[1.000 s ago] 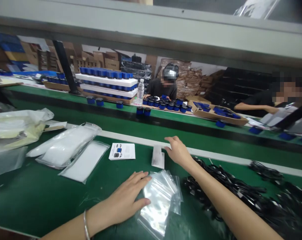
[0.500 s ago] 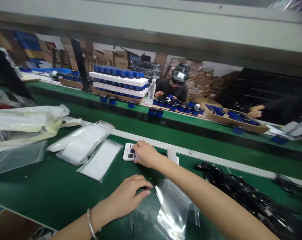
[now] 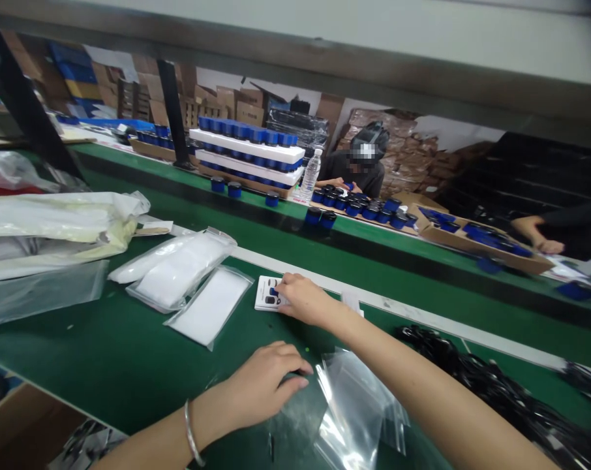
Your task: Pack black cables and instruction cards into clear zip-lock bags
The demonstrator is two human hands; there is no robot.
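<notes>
My right hand [image 3: 303,300] reaches across the green belt [image 3: 104,352], and its bent fingers grip the right edge of a small white printed leaflet [image 3: 266,297]. A small white slip [image 3: 353,301] lies just behind that wrist. My left hand [image 3: 266,385], with a bangle on the wrist, rests on the belt with its fingers curled and its thumb close to them. It sits at the left edge of a pile of clear zip bags [image 3: 354,411]. Whether it pinches a bag I cannot make out.
White packets in clear bags [image 3: 188,267] and big plastic bags [image 3: 55,222] lie to the left. A heap of black cables [image 3: 471,378] lies to the right. Beyond a second belt, blue-capped jars [image 3: 354,205], a water bottle [image 3: 310,175], a seated person [image 3: 364,163] and another person's hand [image 3: 540,235].
My right hand moved left from the small slip to the leaflet and took hold of it. My left hand, flat on the clear bags before, curled up at their edge. The view swung left.
</notes>
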